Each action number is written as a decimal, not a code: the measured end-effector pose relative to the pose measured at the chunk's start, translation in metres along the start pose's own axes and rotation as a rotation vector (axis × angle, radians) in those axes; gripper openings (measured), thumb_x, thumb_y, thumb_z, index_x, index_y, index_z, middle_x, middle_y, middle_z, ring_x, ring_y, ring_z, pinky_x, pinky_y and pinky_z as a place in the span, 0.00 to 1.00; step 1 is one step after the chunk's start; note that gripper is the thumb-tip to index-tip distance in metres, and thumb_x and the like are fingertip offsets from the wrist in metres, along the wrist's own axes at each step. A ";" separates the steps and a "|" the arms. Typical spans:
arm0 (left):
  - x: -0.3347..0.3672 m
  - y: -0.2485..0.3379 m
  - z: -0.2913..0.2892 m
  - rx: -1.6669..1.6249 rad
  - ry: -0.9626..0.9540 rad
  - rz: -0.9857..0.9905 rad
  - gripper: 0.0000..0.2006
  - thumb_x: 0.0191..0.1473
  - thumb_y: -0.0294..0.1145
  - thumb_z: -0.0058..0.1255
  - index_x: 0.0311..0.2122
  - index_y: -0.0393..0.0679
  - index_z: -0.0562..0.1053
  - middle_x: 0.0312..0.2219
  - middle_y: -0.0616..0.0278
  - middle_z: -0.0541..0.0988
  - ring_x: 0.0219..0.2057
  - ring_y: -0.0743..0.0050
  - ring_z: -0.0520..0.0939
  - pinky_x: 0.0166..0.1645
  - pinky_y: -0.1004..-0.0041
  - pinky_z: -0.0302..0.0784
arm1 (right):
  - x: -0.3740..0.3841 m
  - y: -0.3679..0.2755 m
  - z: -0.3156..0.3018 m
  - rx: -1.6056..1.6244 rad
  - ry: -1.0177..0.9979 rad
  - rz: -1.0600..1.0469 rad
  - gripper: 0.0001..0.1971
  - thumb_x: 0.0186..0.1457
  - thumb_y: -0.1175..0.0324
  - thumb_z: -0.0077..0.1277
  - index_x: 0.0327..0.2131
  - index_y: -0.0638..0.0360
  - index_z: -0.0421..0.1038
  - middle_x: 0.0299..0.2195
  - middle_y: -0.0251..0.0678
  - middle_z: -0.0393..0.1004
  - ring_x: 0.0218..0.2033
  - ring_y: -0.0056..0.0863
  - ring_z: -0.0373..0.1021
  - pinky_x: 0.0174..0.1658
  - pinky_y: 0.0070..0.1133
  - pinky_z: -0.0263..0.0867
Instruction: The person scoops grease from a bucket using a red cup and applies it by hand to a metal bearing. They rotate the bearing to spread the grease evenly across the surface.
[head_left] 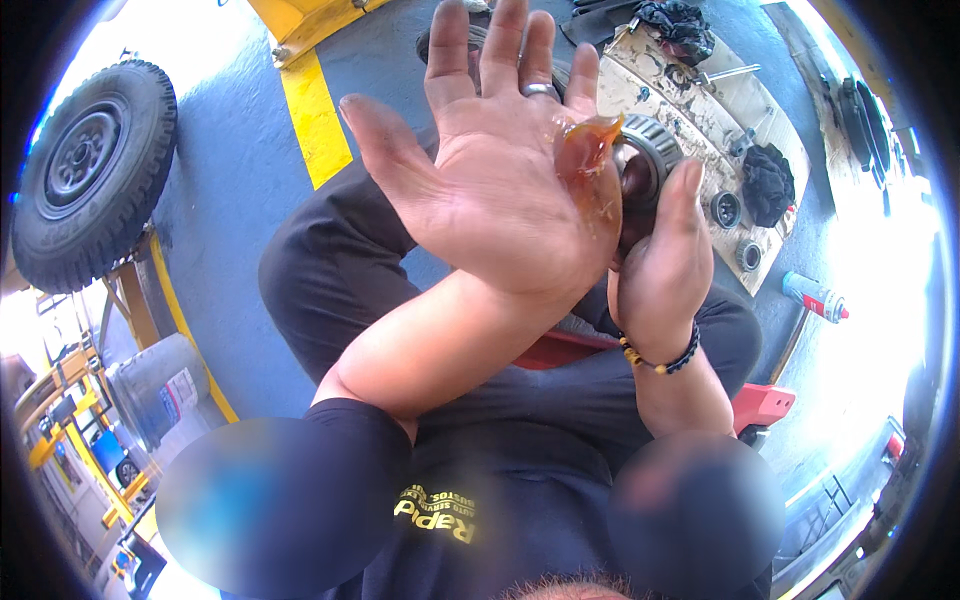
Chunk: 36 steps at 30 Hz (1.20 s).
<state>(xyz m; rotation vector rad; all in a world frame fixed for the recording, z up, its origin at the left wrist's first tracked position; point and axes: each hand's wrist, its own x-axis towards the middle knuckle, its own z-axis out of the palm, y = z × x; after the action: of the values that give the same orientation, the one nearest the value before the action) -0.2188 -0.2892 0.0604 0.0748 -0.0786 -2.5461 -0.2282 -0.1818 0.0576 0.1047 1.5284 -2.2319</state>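
Note:
My left hand (500, 195) is raised palm up with its fingers spread, a ring on one of them. A lump of amber grease (588, 150) sits on the palm's outer edge, below the little finger, with a smear running toward the wrist. Against that edge my right hand (662, 275) holds a tapered roller bearing (655, 140), its rollers showing along the upper rim. Fingers of the right hand show through the bearing's bore, and the thumb stands along its right side. Part of the bearing is hidden behind the left hand and the grease.
Stained cardboard (700, 120) at the far right bears black rags (768, 185), a bearing ring (726, 209) and other small parts. Nearer lies a spray can (815, 297). A mounted tyre (90, 170) and a grey bucket (160, 390) stand left, beyond a yellow floor stripe (318, 115).

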 end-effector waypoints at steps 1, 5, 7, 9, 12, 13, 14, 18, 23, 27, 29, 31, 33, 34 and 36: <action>0.000 0.000 0.000 0.002 -0.007 0.005 0.38 0.57 0.68 0.41 0.55 0.40 0.62 0.54 0.45 0.63 0.62 0.50 0.60 0.69 0.45 0.49 | -0.005 0.006 -0.005 -0.087 -0.027 -0.073 0.23 0.71 0.47 0.36 0.41 0.59 0.68 0.29 0.26 0.70 0.21 0.19 0.60 0.24 0.15 0.57; 0.006 0.006 -0.004 -0.006 0.008 0.009 0.38 0.57 0.68 0.41 0.56 0.40 0.62 0.55 0.44 0.63 0.62 0.49 0.60 0.69 0.45 0.50 | -0.010 0.015 -0.028 -0.461 -0.178 -0.349 0.23 0.70 0.47 0.36 0.39 0.60 0.67 0.28 0.27 0.71 0.21 0.16 0.61 0.25 0.14 0.58; 0.008 0.008 -0.004 0.002 0.007 0.015 0.38 0.57 0.68 0.41 0.56 0.40 0.62 0.55 0.44 0.63 0.62 0.49 0.60 0.69 0.44 0.50 | -0.010 0.006 -0.028 -0.502 -0.202 -0.368 0.24 0.70 0.46 0.36 0.38 0.61 0.67 0.27 0.28 0.71 0.22 0.14 0.61 0.25 0.14 0.57; 0.008 0.007 -0.004 0.000 0.004 0.011 0.38 0.57 0.68 0.40 0.56 0.40 0.62 0.55 0.44 0.63 0.62 0.49 0.59 0.69 0.44 0.50 | -0.013 -0.002 -0.020 -0.275 -0.064 -0.207 0.25 0.70 0.46 0.36 0.39 0.61 0.67 0.26 0.28 0.70 0.22 0.14 0.61 0.25 0.14 0.56; 0.004 0.003 -0.004 -0.017 -0.010 -0.005 0.38 0.57 0.68 0.40 0.56 0.40 0.62 0.56 0.44 0.62 0.62 0.49 0.59 0.69 0.44 0.50 | 0.007 0.007 -0.019 -0.210 -0.102 -0.214 0.24 0.70 0.48 0.38 0.43 0.64 0.67 0.26 0.28 0.69 0.22 0.14 0.62 0.25 0.15 0.56; 0.004 0.002 -0.004 -0.019 -0.012 -0.005 0.38 0.57 0.69 0.40 0.56 0.40 0.62 0.56 0.44 0.62 0.63 0.48 0.59 0.69 0.44 0.50 | 0.007 0.012 -0.019 -0.282 -0.106 -0.281 0.24 0.70 0.48 0.39 0.42 0.65 0.67 0.25 0.29 0.69 0.22 0.15 0.63 0.24 0.16 0.56; 0.006 0.003 -0.006 -0.021 -0.009 -0.001 0.38 0.57 0.69 0.40 0.56 0.40 0.62 0.56 0.43 0.62 0.63 0.48 0.59 0.69 0.44 0.50 | 0.003 0.013 -0.023 -0.437 -0.150 -0.403 0.24 0.70 0.48 0.39 0.42 0.65 0.67 0.25 0.29 0.69 0.21 0.16 0.63 0.24 0.17 0.57; 0.013 0.008 -0.008 -0.029 -0.001 -0.006 0.39 0.58 0.69 0.40 0.56 0.40 0.62 0.57 0.43 0.62 0.63 0.48 0.59 0.69 0.43 0.50 | -0.005 0.012 -0.034 -0.590 -0.276 -0.477 0.28 0.69 0.44 0.38 0.43 0.66 0.68 0.25 0.30 0.71 0.22 0.16 0.65 0.25 0.16 0.59; 0.010 0.003 -0.010 -0.042 0.000 -0.020 0.39 0.58 0.69 0.39 0.56 0.40 0.62 0.57 0.43 0.61 0.63 0.47 0.59 0.69 0.43 0.50 | 0.000 0.007 -0.017 -0.215 -0.124 -0.192 0.26 0.69 0.44 0.38 0.38 0.61 0.67 0.24 0.32 0.71 0.19 0.21 0.63 0.24 0.17 0.58; 0.019 0.006 -0.013 -0.040 0.054 0.006 0.39 0.58 0.69 0.39 0.56 0.40 0.62 0.58 0.42 0.61 0.63 0.47 0.58 0.69 0.43 0.50 | -0.001 0.004 -0.029 -0.843 -0.302 -0.862 0.21 0.66 0.51 0.47 0.36 0.64 0.67 0.25 0.48 0.66 0.23 0.47 0.67 0.27 0.30 0.64; 0.018 0.001 -0.014 0.005 0.083 0.031 0.39 0.58 0.70 0.38 0.57 0.41 0.61 0.59 0.42 0.60 0.63 0.44 0.58 0.70 0.42 0.50 | 0.004 -0.001 -0.040 -0.822 -0.449 -0.797 0.21 0.66 0.51 0.47 0.36 0.65 0.67 0.27 0.48 0.67 0.24 0.43 0.69 0.28 0.29 0.64; 0.013 0.000 -0.013 -0.026 -0.004 -0.004 0.39 0.58 0.71 0.37 0.57 0.42 0.61 0.58 0.43 0.61 0.62 0.46 0.60 0.69 0.44 0.52 | -0.003 0.003 -0.038 -0.144 -0.386 -0.179 0.24 0.66 0.49 0.48 0.43 0.67 0.69 0.37 0.35 0.69 0.34 0.23 0.68 0.38 0.21 0.65; 0.008 0.000 -0.009 -0.026 -0.022 -0.019 0.39 0.58 0.71 0.37 0.57 0.42 0.61 0.57 0.43 0.61 0.62 0.46 0.60 0.68 0.44 0.52 | 0.004 0.006 -0.028 -0.062 -0.307 -0.259 0.24 0.67 0.49 0.47 0.43 0.68 0.70 0.43 0.36 0.67 0.39 0.21 0.67 0.42 0.19 0.63; 0.007 0.001 -0.007 -0.023 -0.025 -0.019 0.39 0.58 0.71 0.37 0.57 0.42 0.61 0.57 0.43 0.62 0.62 0.47 0.60 0.68 0.45 0.52 | 0.008 0.006 -0.025 -0.052 -0.286 -0.308 0.24 0.67 0.50 0.47 0.43 0.68 0.71 0.45 0.36 0.67 0.41 0.20 0.66 0.43 0.18 0.62; 0.004 0.001 -0.005 -0.018 -0.026 -0.016 0.39 0.58 0.71 0.36 0.57 0.42 0.61 0.57 0.43 0.62 0.61 0.47 0.60 0.68 0.45 0.53 | 0.014 0.012 -0.037 -0.066 -0.327 -0.385 0.23 0.68 0.51 0.46 0.42 0.69 0.72 0.47 0.38 0.66 0.42 0.21 0.66 0.45 0.19 0.63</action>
<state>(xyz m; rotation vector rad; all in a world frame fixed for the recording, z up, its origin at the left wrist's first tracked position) -0.2212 -0.2926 0.0557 0.0352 -0.0654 -2.5637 -0.2423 -0.1559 0.0283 -0.5917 1.5329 -2.3277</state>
